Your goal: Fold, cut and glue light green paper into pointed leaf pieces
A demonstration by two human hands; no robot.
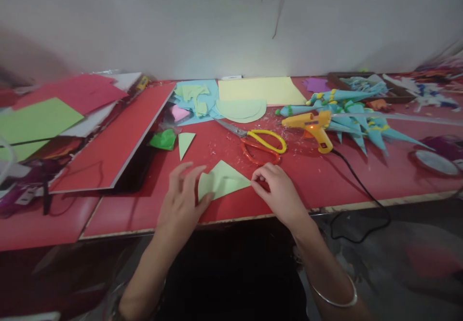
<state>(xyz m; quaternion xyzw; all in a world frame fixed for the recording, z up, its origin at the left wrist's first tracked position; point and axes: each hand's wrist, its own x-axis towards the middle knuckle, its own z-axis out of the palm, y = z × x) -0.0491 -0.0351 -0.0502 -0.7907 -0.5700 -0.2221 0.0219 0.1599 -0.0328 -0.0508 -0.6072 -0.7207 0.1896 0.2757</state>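
Note:
A pale green paper piece (226, 181) lies between my hands near the table's front edge. My right hand (273, 188) pinches its right corner between thumb and finger. At its left end is my left hand (186, 193), fingers apart and curved, with the thumb touching the paper's lower edge. A small pale green triangle (185, 144) rests just beyond my left hand. Scissors (262, 145) with yellow and orange handles lie beyond my right hand, blades pointing to the back left.
A yellow glue gun (313, 129) with a black cord sits at the right, before blue paper cones (356, 118). A red board (119, 138) stands raised at the left. Yellow sheets (258, 89), pale green rounded paper (242, 111) and scraps lie along the back.

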